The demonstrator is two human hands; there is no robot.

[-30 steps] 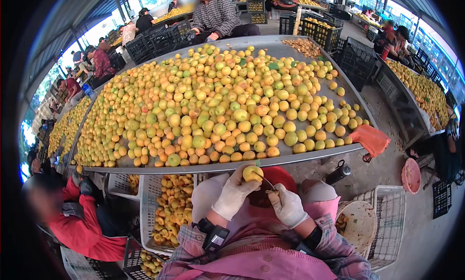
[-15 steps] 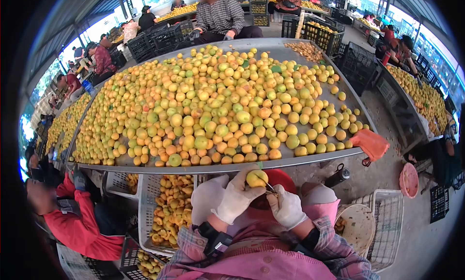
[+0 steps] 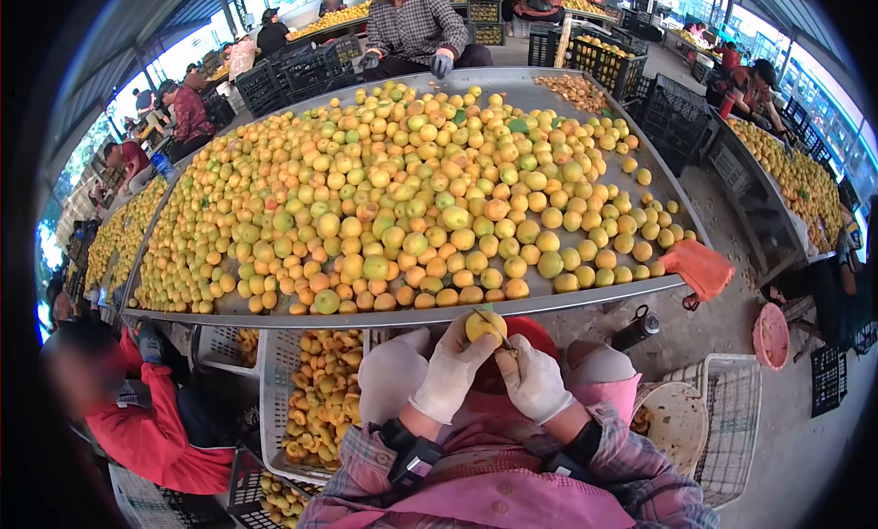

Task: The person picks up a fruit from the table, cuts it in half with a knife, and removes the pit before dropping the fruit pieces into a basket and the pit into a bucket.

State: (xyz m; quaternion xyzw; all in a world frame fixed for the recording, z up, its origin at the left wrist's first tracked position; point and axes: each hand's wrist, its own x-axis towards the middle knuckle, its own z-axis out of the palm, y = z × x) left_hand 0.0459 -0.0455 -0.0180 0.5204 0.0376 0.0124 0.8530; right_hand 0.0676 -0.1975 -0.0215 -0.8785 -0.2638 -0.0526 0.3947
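Right hand [image 3: 532,380] has drawn closer to the left since a second ago, clasping a slim metal tool [image 3: 506,343] against an apricot [image 3: 486,324]; gloved left hand [image 3: 452,372] grasps that fruit near the metal table [image 3: 585,298]; loose apricots [image 3: 393,200] heap there.

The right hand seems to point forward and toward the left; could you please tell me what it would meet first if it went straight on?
Most likely the yellow fruit held in the left hand, just ahead of the right hand; the exact gap is hard to judge from this view.
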